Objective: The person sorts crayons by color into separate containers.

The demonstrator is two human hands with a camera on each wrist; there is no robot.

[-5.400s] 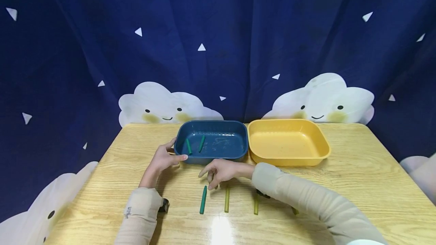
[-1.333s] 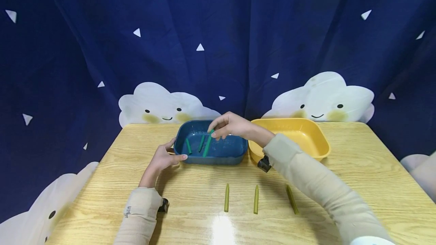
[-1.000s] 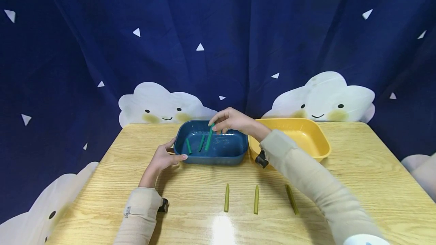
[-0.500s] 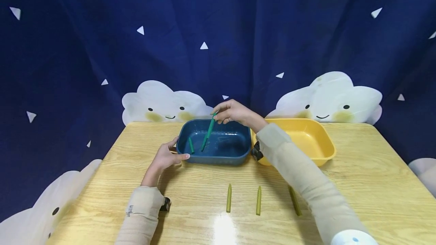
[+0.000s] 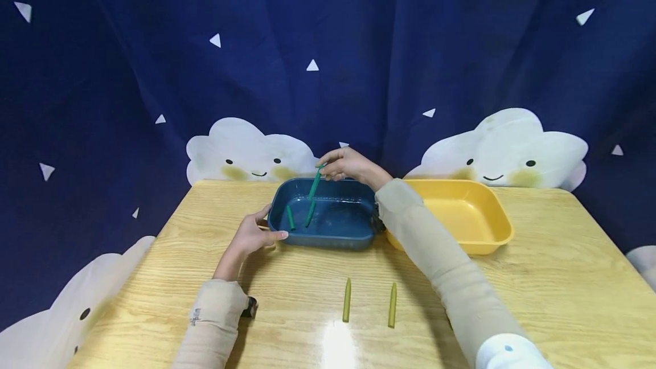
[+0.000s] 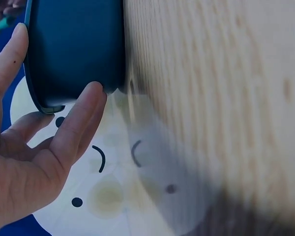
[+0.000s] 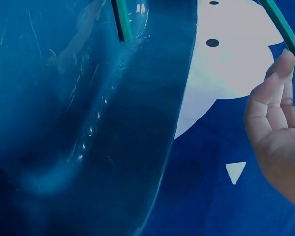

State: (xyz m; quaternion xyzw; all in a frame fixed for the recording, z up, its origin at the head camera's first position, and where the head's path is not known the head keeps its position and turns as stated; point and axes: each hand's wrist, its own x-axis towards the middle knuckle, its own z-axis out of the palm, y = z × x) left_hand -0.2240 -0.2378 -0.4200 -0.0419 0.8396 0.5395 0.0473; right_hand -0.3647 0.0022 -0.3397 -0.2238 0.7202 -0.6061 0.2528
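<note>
My right hand (image 5: 351, 165) pinches the upper end of a green crayon (image 5: 315, 183), which hangs tilted over the back part of the blue bin (image 5: 328, 240). Two other green crayons lie inside that bin, one at the left (image 5: 290, 218) and one nearer the middle (image 5: 310, 214). At the bin's left front corner is my left hand (image 5: 252, 236), its thumb on the front rim and its fingers along the left side. The left wrist view shows those fingers (image 6: 71, 128) fairly straight against the bin's wall (image 6: 81, 49).
A yellow bin (image 5: 466, 215) stands right of the blue one, partly behind my right sleeve (image 5: 441, 261). Two olive-yellow crayons, one left (image 5: 347, 299) and one right (image 5: 392, 304), lie on the wooden table (image 5: 292, 323). A dark blue curtain (image 5: 256, 73) hangs behind.
The green crayon that lay on the table is now in my right hand above the blue bin, raised and moved back slightly. My sleeve now covers the third yellow crayon. My left hand stays put.
</note>
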